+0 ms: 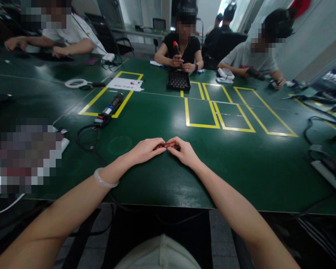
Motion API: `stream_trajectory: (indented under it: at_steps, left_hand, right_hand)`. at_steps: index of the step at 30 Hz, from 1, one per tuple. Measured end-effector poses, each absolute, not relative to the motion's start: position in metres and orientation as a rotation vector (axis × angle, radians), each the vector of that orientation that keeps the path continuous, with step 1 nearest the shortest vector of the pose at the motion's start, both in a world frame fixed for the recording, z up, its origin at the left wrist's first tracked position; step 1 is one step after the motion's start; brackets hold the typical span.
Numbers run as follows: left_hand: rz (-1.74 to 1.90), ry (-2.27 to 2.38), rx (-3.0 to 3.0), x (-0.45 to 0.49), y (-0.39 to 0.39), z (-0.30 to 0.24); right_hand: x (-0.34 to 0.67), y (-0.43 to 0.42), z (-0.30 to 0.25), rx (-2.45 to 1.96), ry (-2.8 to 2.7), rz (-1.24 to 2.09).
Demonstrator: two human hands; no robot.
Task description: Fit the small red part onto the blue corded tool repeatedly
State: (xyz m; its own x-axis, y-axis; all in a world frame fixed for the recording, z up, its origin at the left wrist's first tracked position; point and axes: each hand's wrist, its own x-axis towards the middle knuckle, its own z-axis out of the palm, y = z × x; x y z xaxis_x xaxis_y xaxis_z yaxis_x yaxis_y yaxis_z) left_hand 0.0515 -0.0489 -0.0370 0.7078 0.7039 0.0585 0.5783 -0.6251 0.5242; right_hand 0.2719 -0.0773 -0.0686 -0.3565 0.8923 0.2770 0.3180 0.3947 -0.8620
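Note:
Both of my hands meet over the green table (156, 179), fingertips close together. Between them is a small part with red, orange and dark bits (167, 145), mostly hidden by the fingers. My left hand (149, 149), with a pale bangle (104, 179) on its wrist, pinches the part from the left. From the right, my right hand (183, 151) pinches the same part with thumb and forefinger. Too little of it shows to tell its kind.
A corded electric screwdriver (110, 108) lies ahead to the left by yellow tape frames (203, 125) and a paper sheet (125, 84). Across the table a co-worker holds a red-tipped tool (176, 47) behind a black tray (178, 86). Cables (310, 130) lie at the right.

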Motion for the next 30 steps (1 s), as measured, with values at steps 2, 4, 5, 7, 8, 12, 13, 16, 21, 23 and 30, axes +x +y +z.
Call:
stream_trajectory:
  at_steps: [2,4,5,7,8,12,13,16,21,23,30]
  left_hand:
    - [0.357,0.984,2.431,0.051,-0.049,-0.037]
    - [0.355,0.990,2.438,0.051,-0.049,-0.037]
    - [0.351,0.993,2.442,0.051,-0.048,-0.038]
    - [0.336,0.997,2.443,0.052,-0.048,-0.038]
    - [0.329,0.999,2.441,0.052,-0.048,-0.039]
    - [0.316,1.001,2.429,0.054,-0.049,-0.037]
    - [0.316,0.994,2.425,0.054,-0.049,-0.036]
    - [0.353,0.985,2.400,0.050,-0.045,-0.032]
    - [0.573,1.296,2.380,0.017,-0.020,-0.028]
    - [0.656,1.597,2.381,-0.006,-0.008,-0.026]
    - [0.557,2.510,1.904,-0.096,0.017,-0.024]
  right_hand:
    - [0.272,-0.077,-0.069,-1.056,-1.854,0.959]
    - [0.272,-0.077,-0.071,-1.053,-1.848,0.972]
    - [0.272,-0.077,-0.071,-1.047,-1.848,0.974]
    - [0.271,-0.077,-0.072,-1.027,-1.848,0.969]
    - [0.271,-0.077,-0.072,-1.019,-1.851,0.965]
    - [0.271,-0.078,-0.071,-1.026,-1.893,0.926]
    - [0.271,-0.078,-0.070,-1.032,-1.904,0.913]
    - [0.273,-0.076,-0.069,-1.047,-1.919,0.876]
    - [0.277,-0.075,-0.068,-1.090,-1.923,0.831]
    - [0.278,-0.075,-0.069,-1.094,-1.926,0.824]
    - [0.277,-0.075,-0.067,-1.102,-1.972,0.811]
